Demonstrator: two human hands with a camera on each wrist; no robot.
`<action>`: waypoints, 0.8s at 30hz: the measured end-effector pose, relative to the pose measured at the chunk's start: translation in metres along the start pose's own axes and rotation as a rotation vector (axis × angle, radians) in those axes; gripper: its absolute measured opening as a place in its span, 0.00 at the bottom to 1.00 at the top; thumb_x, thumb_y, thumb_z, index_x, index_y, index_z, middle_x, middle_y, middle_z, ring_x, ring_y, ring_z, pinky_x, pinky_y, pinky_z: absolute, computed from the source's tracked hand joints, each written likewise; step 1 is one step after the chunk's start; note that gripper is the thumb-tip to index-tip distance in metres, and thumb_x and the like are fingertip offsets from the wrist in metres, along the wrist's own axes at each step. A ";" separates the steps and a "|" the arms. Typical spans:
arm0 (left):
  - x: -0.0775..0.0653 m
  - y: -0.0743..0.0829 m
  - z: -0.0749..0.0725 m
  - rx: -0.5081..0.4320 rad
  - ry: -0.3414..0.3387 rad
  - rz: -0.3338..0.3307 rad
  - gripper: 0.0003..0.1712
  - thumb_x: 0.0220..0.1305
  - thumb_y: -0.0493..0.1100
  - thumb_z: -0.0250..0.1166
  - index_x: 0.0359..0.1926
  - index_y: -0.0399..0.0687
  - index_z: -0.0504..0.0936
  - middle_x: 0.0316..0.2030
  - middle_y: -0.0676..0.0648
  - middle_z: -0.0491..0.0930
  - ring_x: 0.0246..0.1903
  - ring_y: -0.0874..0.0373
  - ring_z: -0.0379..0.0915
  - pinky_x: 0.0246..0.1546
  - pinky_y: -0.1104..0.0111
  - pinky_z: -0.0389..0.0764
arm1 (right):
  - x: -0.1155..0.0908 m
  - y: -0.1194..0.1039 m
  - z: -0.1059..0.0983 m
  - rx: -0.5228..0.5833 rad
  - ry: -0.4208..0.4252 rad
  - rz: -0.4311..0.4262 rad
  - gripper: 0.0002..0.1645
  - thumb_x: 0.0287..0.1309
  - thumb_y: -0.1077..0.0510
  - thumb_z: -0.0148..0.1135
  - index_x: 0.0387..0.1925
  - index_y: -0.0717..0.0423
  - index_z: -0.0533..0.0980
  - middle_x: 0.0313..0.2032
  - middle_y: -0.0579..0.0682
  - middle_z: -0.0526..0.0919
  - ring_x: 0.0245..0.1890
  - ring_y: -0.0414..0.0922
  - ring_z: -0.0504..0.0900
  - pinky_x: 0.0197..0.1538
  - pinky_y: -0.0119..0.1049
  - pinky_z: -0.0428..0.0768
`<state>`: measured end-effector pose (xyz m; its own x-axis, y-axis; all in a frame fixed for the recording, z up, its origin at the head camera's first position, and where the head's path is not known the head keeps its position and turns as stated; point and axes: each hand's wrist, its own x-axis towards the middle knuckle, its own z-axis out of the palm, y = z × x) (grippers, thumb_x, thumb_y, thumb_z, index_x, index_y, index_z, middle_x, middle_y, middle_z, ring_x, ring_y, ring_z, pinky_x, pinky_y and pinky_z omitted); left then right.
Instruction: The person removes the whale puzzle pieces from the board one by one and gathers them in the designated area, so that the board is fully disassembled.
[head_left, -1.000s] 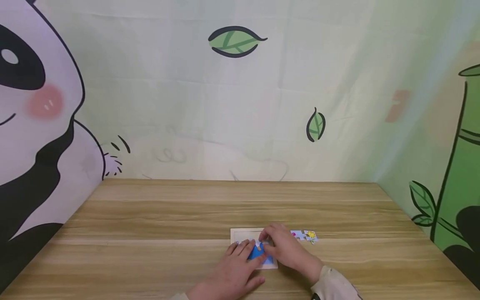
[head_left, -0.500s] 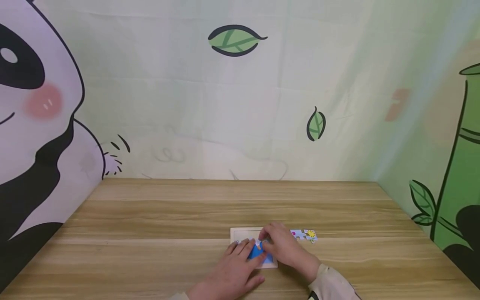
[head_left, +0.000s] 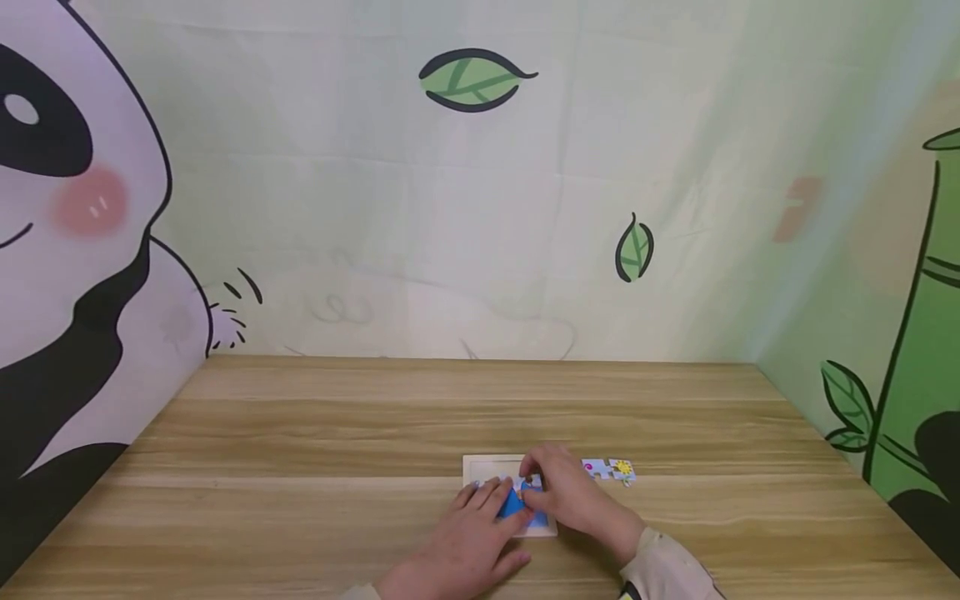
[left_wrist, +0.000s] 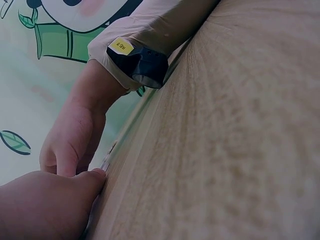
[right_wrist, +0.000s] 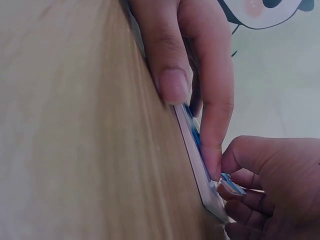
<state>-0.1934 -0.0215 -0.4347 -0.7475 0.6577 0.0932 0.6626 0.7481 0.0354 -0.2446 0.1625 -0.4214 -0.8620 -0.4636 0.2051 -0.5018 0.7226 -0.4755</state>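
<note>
A jigsaw puzzle board (head_left: 480, 460) with a pale frame lies on the table, blue pieces showing in it between the hands. My left hand (head_left: 465, 533) rests on the board with its fingers spread over the pieces. From the right, my right hand (head_left: 573, 496) pinches a small puzzle piece (right_wrist: 232, 186) between thumb and fingers, tilted over the board's edge in the right wrist view. Fingers hide much of the board. In the left wrist view, the right hand (left_wrist: 75, 135) is beside the left hand (left_wrist: 50, 202), and the pinched piece is out of sight.
Joined loose puzzle pieces (head_left: 609, 470), one with a yellow sun-like shape, lie on the wooden table (head_left: 322, 433) just right of the board. Behind the table hangs a backdrop (head_left: 375, 208) printed with a panda, leaves and bamboo.
The right hand's fingertips have shifted slightly at the pinched piece, and a little more of the pieces shows beneath them. The left hand stays in place.
</note>
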 end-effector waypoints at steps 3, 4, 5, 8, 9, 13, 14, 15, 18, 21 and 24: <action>0.000 0.001 -0.001 -0.001 -0.012 -0.003 0.31 0.69 0.66 0.47 0.69 0.65 0.66 0.70 0.43 0.63 0.70 0.50 0.58 0.67 0.51 0.63 | 0.000 0.001 -0.002 0.044 -0.025 0.003 0.08 0.51 0.62 0.64 0.35 0.54 0.76 0.33 0.45 0.77 0.36 0.40 0.71 0.40 0.34 0.71; 0.000 0.001 -0.001 0.001 -0.016 -0.003 0.31 0.70 0.66 0.46 0.69 0.65 0.65 0.70 0.43 0.63 0.70 0.50 0.58 0.67 0.51 0.63 | 0.000 0.001 -0.002 0.059 -0.034 0.009 0.07 0.52 0.62 0.64 0.35 0.54 0.76 0.32 0.45 0.76 0.35 0.40 0.71 0.39 0.32 0.71; 0.000 0.001 -0.001 0.000 -0.019 -0.003 0.31 0.70 0.66 0.46 0.69 0.65 0.65 0.70 0.43 0.63 0.70 0.50 0.58 0.67 0.51 0.63 | 0.000 0.001 -0.003 0.073 -0.042 0.015 0.07 0.52 0.63 0.63 0.35 0.54 0.76 0.32 0.45 0.76 0.34 0.40 0.70 0.38 0.31 0.71; 0.000 0.000 -0.001 -0.008 -0.021 -0.003 0.31 0.70 0.66 0.46 0.70 0.66 0.64 0.70 0.43 0.63 0.70 0.49 0.58 0.67 0.51 0.63 | 0.000 0.001 -0.006 0.100 -0.053 0.031 0.06 0.54 0.64 0.61 0.36 0.54 0.77 0.32 0.45 0.76 0.32 0.38 0.70 0.35 0.28 0.70; 0.000 0.000 -0.001 -0.010 -0.018 -0.003 0.31 0.70 0.66 0.46 0.70 0.66 0.64 0.70 0.43 0.63 0.70 0.49 0.58 0.67 0.50 0.63 | 0.000 0.001 -0.007 0.103 -0.052 0.030 0.06 0.54 0.64 0.61 0.36 0.54 0.78 0.32 0.44 0.77 0.32 0.38 0.71 0.35 0.28 0.71; 0.001 -0.001 0.001 -0.016 0.002 0.001 0.31 0.69 0.66 0.47 0.70 0.66 0.64 0.70 0.43 0.63 0.69 0.49 0.59 0.67 0.50 0.64 | -0.001 0.002 -0.012 0.137 -0.057 0.023 0.06 0.55 0.65 0.61 0.36 0.54 0.79 0.31 0.44 0.79 0.31 0.35 0.72 0.36 0.27 0.73; 0.001 -0.001 0.001 -0.014 0.007 0.002 0.31 0.69 0.66 0.47 0.70 0.65 0.64 0.70 0.43 0.63 0.69 0.49 0.59 0.66 0.50 0.64 | -0.001 0.002 -0.013 0.147 -0.061 0.021 0.06 0.56 0.65 0.60 0.36 0.55 0.79 0.30 0.43 0.79 0.31 0.35 0.73 0.36 0.27 0.73; 0.001 -0.001 0.001 -0.009 0.014 0.003 0.31 0.69 0.66 0.47 0.70 0.65 0.64 0.70 0.43 0.64 0.69 0.49 0.59 0.66 0.50 0.64 | -0.001 0.003 -0.014 0.155 -0.065 0.018 0.06 0.56 0.65 0.60 0.36 0.54 0.79 0.30 0.43 0.79 0.31 0.34 0.73 0.36 0.27 0.73; 0.000 -0.001 0.001 -0.002 0.022 0.002 0.31 0.69 0.65 0.47 0.69 0.65 0.65 0.69 0.43 0.64 0.69 0.49 0.60 0.66 0.50 0.64 | -0.001 0.002 -0.017 0.175 -0.074 0.007 0.06 0.58 0.65 0.60 0.36 0.54 0.79 0.30 0.43 0.80 0.30 0.33 0.73 0.36 0.27 0.74; 0.000 -0.001 0.001 -0.006 0.013 -0.001 0.31 0.69 0.65 0.48 0.69 0.65 0.65 0.69 0.43 0.64 0.69 0.49 0.60 0.66 0.50 0.64 | -0.002 0.002 -0.020 0.178 -0.071 0.004 0.05 0.58 0.64 0.60 0.36 0.54 0.80 0.30 0.43 0.80 0.30 0.33 0.72 0.35 0.27 0.74; 0.001 -0.001 0.000 -0.025 -0.010 -0.004 0.31 0.69 0.65 0.48 0.70 0.65 0.64 0.70 0.42 0.63 0.70 0.48 0.59 0.67 0.50 0.64 | -0.003 0.003 -0.023 0.174 -0.065 0.012 0.05 0.59 0.64 0.60 0.36 0.54 0.80 0.30 0.43 0.80 0.29 0.33 0.72 0.34 0.26 0.73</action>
<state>-0.1945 -0.0218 -0.4346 -0.7505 0.6556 0.0835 0.6605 0.7484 0.0602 -0.2455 0.1780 -0.4033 -0.8585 -0.4918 0.1453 -0.4665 0.6313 -0.6196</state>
